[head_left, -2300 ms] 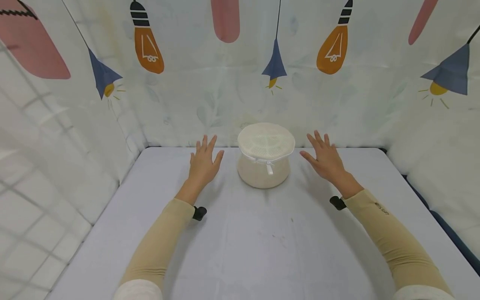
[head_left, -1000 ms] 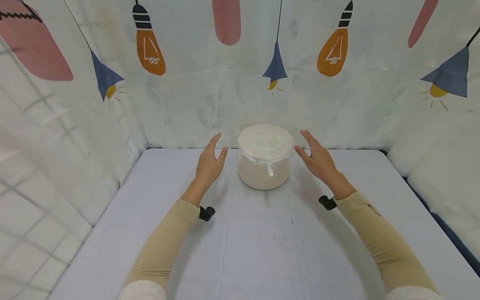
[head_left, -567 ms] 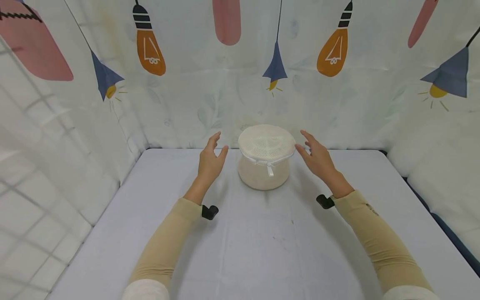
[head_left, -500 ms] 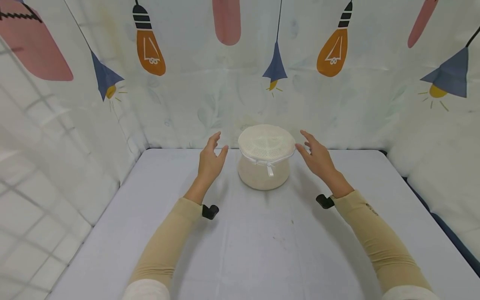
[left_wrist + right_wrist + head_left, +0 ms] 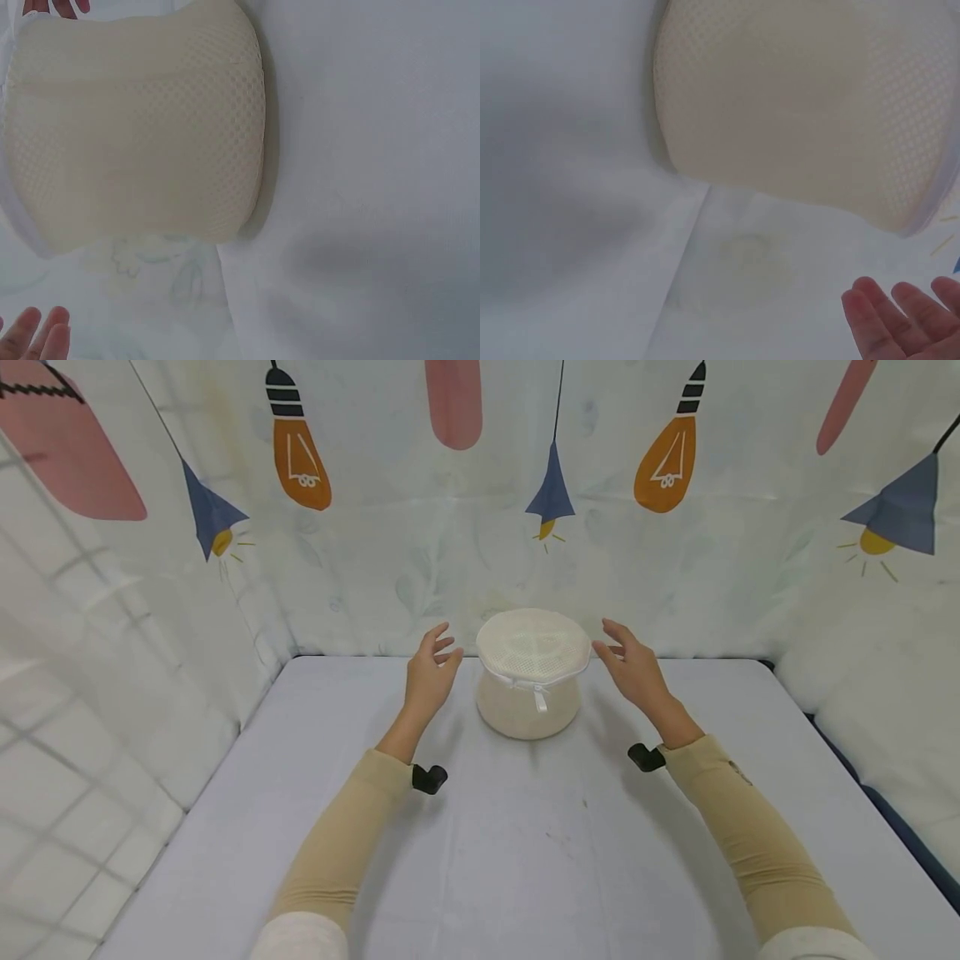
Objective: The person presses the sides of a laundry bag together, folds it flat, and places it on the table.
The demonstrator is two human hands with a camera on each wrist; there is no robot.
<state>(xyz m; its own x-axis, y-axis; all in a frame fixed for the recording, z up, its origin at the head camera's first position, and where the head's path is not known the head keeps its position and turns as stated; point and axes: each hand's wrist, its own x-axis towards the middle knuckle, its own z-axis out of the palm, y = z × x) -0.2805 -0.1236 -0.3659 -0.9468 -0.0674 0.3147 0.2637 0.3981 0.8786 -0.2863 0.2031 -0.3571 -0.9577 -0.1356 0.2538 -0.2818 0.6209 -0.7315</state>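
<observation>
A cream mesh laundry bag (image 5: pixel 528 702) stands upright on the white table near its far edge. Its round, wide top carries a white zipper (image 5: pixel 538 693) with a pull hanging at the front. My left hand (image 5: pixel 429 681) is held just left of the bag, fingers loosely bent and nothing in them; its fingertips (image 5: pixel 52 336) show apart from the mesh in the left wrist view. To the right of the bag hovers my right hand (image 5: pixel 636 677), also holding nothing. Its thumb tip is very close to the bag's rim; whether it touches I cannot tell.
The white tabletop (image 5: pixel 495 860) reaches from the bag towards me. Behind it hangs a pale curtain (image 5: pixel 360 552) printed with lamps and bulbs. More pale cloth encloses the left and right sides.
Both hands have come inward towards the bag, the left one more lately. Their fingers, spread at first, have drawn together and bent. The bag has stayed in place.
</observation>
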